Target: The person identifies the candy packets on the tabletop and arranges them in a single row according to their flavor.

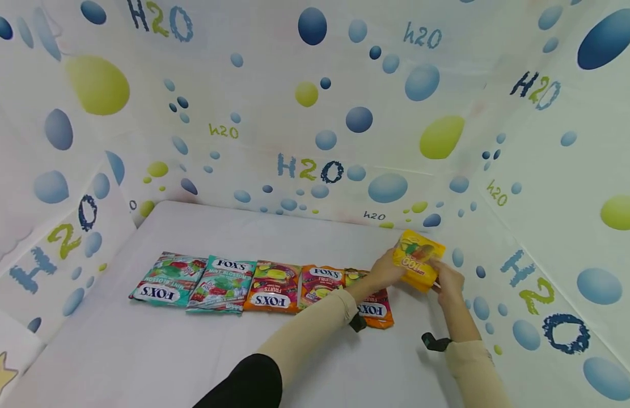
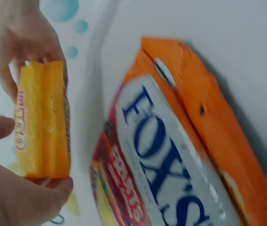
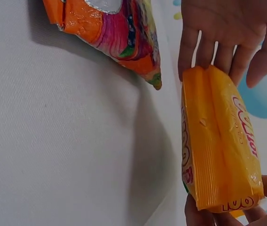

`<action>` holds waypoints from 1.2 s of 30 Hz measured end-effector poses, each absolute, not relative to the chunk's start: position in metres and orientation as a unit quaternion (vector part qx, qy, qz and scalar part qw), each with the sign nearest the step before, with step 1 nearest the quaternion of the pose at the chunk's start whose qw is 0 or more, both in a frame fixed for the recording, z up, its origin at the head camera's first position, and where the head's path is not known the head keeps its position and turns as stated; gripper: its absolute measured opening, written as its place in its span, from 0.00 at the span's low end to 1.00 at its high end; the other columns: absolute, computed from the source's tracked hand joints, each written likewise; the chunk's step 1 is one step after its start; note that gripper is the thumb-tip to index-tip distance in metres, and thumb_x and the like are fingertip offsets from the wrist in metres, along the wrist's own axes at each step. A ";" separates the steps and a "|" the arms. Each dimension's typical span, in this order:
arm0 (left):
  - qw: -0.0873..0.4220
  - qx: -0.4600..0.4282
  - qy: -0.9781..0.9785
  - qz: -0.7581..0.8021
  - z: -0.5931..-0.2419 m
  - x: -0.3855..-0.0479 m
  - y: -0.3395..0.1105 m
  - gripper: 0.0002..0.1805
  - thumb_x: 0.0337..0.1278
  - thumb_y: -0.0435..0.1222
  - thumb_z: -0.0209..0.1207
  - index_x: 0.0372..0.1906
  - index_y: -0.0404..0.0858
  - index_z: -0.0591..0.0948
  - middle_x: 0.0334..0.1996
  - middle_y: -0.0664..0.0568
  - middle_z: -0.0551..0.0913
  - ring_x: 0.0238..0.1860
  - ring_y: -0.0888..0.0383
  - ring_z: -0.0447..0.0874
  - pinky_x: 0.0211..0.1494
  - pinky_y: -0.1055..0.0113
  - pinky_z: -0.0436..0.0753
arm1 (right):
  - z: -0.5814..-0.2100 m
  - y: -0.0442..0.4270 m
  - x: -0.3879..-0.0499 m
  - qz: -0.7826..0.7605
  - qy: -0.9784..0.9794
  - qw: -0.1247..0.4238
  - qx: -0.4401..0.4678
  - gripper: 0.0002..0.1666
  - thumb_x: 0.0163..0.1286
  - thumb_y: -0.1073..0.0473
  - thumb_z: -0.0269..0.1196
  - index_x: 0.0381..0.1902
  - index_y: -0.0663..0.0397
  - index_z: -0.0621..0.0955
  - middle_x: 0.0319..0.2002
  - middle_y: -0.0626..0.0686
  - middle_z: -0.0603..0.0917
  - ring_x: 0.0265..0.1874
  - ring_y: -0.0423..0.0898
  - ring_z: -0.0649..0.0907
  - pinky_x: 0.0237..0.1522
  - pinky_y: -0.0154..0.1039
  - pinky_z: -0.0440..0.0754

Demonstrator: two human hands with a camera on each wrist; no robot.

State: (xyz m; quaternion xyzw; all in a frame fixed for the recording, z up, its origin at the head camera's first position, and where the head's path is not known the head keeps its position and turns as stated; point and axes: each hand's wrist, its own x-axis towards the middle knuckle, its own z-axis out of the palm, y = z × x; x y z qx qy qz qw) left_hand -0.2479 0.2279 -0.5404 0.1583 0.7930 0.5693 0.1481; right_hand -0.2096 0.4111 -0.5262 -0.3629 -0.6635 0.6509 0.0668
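Note:
Both hands hold a yellow packet (image 1: pixel 417 258) with a fruit picture and red-and-white lettering, raised over the right end of the white table. My left hand (image 1: pixel 383 273) has it at its left side, with fingers stretched along its end in the right wrist view. The right hand (image 1: pixel 449 280) grips the opposite side, thumb on the printed face. Just below my left hand lies an orange FOX'S fruit bag (image 1: pixel 374 307), the nearest of the row, partly covered by the left arm. In the left wrist view, the packet's plain folded side faces the camera.
Several more FOX'S bags lie flat in a row to the left: orange-pink ones (image 1: pixel 273 286) and teal ones (image 1: pixel 223 286). A white table (image 1: pixel 141 351) carries them. Walls printed with blue and green dots (image 1: pixel 304 130) enclose the back and sides, close to the right hand.

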 end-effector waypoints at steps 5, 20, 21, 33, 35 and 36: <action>0.146 0.182 0.780 0.581 -0.531 -0.238 0.229 0.35 0.64 0.38 0.63 0.76 0.42 0.68 0.55 0.56 0.81 0.42 0.64 0.77 0.52 0.68 0.79 | -0.521 0.414 -0.205 0.647 -0.665 0.071 -0.366 0.49 0.71 0.37 0.67 0.79 0.57 0.66 0.59 0.47 0.76 0.51 0.41 0.78 0.56 0.38 0.80; 0.099 0.165 0.778 0.598 -0.511 -0.179 0.222 0.32 0.63 0.39 0.66 0.70 0.45 0.69 0.47 0.58 0.76 0.38 0.64 0.74 0.42 0.68 0.76 | -0.512 0.412 -0.189 0.616 -0.704 0.060 -0.348 0.47 0.73 0.34 0.63 0.78 0.56 0.68 0.59 0.49 0.75 0.49 0.41 0.76 0.46 0.28 0.80; 0.095 0.155 0.785 0.593 -0.511 -0.175 0.222 0.34 0.62 0.39 0.67 0.71 0.44 0.68 0.48 0.57 0.75 0.39 0.64 0.73 0.42 0.68 0.76 | -0.511 0.412 -0.188 0.615 -0.707 0.058 -0.345 0.47 0.73 0.34 0.63 0.78 0.56 0.68 0.58 0.49 0.76 0.48 0.41 0.76 0.44 0.26 0.80; 0.096 0.099 0.822 0.552 -0.518 -0.152 0.228 0.49 0.61 0.49 0.67 0.82 0.41 0.58 0.71 0.49 0.70 0.52 0.60 0.73 0.56 0.64 0.78 | -0.513 0.411 -0.173 0.605 -0.727 0.040 -0.324 0.48 0.74 0.33 0.62 0.77 0.60 0.68 0.61 0.53 0.75 0.49 0.43 0.76 0.40 0.25 0.79; 0.099 0.099 0.817 0.559 -0.519 -0.147 0.229 0.49 0.62 0.50 0.67 0.82 0.42 0.57 0.72 0.48 0.69 0.52 0.60 0.73 0.56 0.64 0.79 | -0.513 0.413 -0.170 0.598 -0.733 0.034 -0.321 0.48 0.73 0.33 0.62 0.77 0.60 0.69 0.59 0.53 0.76 0.48 0.43 0.76 0.40 0.25 0.80; 0.101 0.098 0.814 0.564 -0.519 -0.144 0.229 0.49 0.63 0.50 0.67 0.82 0.42 0.56 0.72 0.48 0.69 0.51 0.60 0.73 0.55 0.64 0.79 | -0.514 0.413 -0.168 0.594 -0.737 0.032 -0.321 0.48 0.73 0.33 0.62 0.77 0.60 0.69 0.58 0.52 0.76 0.48 0.43 0.76 0.40 0.25 0.80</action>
